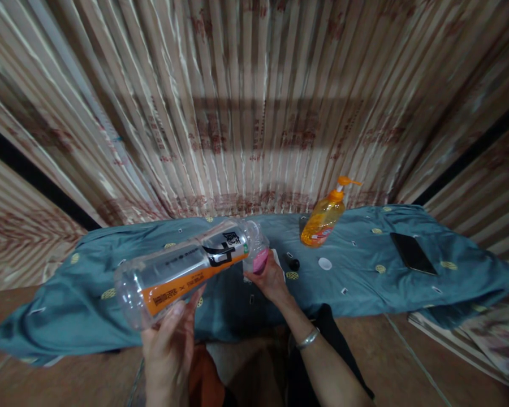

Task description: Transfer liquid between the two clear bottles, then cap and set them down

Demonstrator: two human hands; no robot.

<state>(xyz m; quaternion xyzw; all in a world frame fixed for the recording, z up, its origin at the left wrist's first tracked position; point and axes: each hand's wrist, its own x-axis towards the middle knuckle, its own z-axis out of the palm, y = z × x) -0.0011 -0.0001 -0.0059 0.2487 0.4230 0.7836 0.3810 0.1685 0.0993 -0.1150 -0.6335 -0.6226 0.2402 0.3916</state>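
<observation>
A large clear plastic bottle (186, 265) with an orange and silver label lies tilted across my left hand (172, 333), its neck pointing right. The fingers of that hand wrap its lower side near the base. My right hand (271, 277) is closed around a small clear container (261, 249) with a pink part (261, 261), right at the large bottle's neck. Whether the two mouths touch is hard to make out. Something white shows partly behind the right fingers, and its kind is hidden.
An orange pump bottle (322, 220) stands on the teal cloth-covered surface (365, 282). Near it are a small black round object (294, 263) and a white disc (324, 264). Farther right lies a dark phone (413, 252). A striped curtain (254, 113) hangs behind.
</observation>
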